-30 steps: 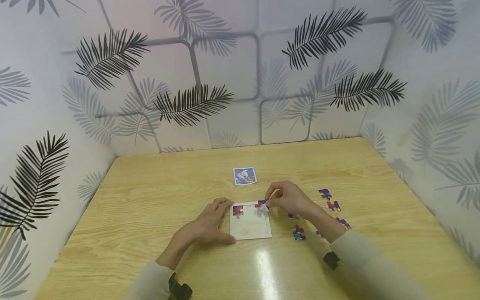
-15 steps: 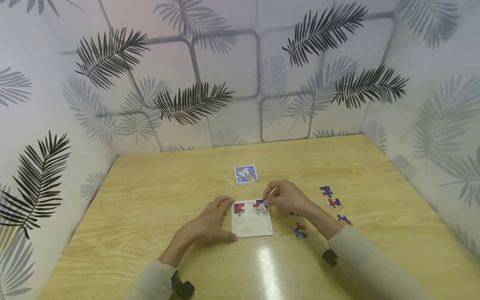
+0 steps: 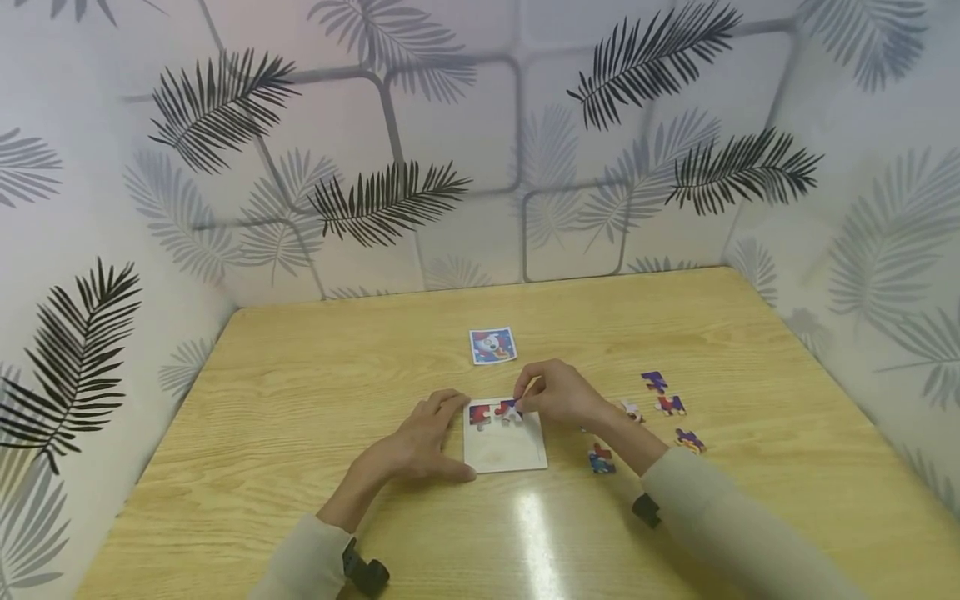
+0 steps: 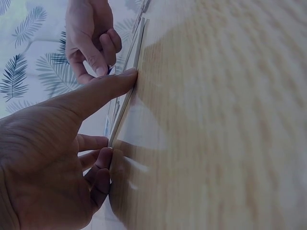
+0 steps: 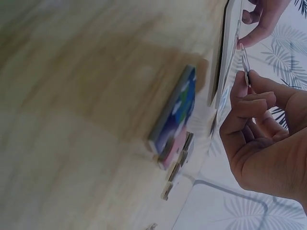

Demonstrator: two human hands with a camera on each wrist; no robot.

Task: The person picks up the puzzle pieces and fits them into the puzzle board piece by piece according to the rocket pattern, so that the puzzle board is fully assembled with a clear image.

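Observation:
Between thumb and forefinger, my right hand [image 3: 557,390] pinches a red, purple and white jigsaw piece [image 3: 507,409] over the upper part of a white puzzle board [image 3: 498,454]. In the right wrist view this piece [image 5: 246,67] is seen edge-on and tilted. Another jigsaw piece [image 3: 479,415], mostly red, lies in the board's upper left corner, just left of the pinched one. My left hand [image 3: 420,442] holds the board by its left side, thumb at the lower corner and fingers at the upper one. The left wrist view shows the thumb [image 4: 108,91] against the board's edge.
Several loose pieces lie right of the board, among them a red-and-blue piece [image 3: 601,458], a purple piece [image 3: 655,382] and a purple-and-orange piece [image 3: 689,441]. My right forearm covers part of that area. A small picture card [image 3: 492,345] of a white character lies beyond the board.
My right hand has moved left with the pinched piece, from the board's upper right corner toward the red piece. The left hand keeps its hold on the board.

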